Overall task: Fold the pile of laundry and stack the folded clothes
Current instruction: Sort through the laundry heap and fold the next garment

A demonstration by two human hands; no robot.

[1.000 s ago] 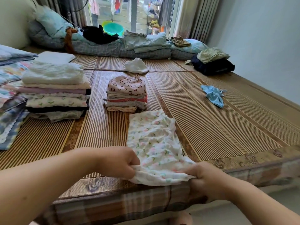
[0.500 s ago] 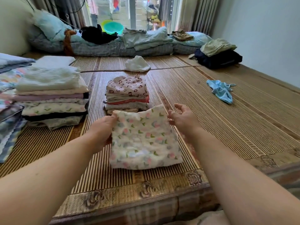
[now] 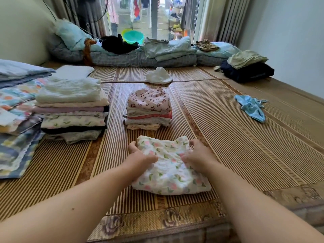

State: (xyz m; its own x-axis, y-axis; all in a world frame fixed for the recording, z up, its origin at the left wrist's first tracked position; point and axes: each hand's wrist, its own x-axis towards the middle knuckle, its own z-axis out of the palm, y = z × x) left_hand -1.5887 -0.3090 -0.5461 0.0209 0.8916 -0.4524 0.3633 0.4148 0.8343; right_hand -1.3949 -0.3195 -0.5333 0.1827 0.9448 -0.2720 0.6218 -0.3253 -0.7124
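Garment (image 3: 171,171) with a flower print lies folded on the bed mat (image 3: 245,146), straight ahead between the hands. The left hand (image 3: 142,157) and the right hand (image 3: 198,159) each clutch one side, equally near. The small stack (image 3: 149,109) stands just beyond, in line.

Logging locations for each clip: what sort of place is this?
Probably a home bedroom: a bamboo sleeping mat, bedding by the curtained window, and stacks of folded clothes.
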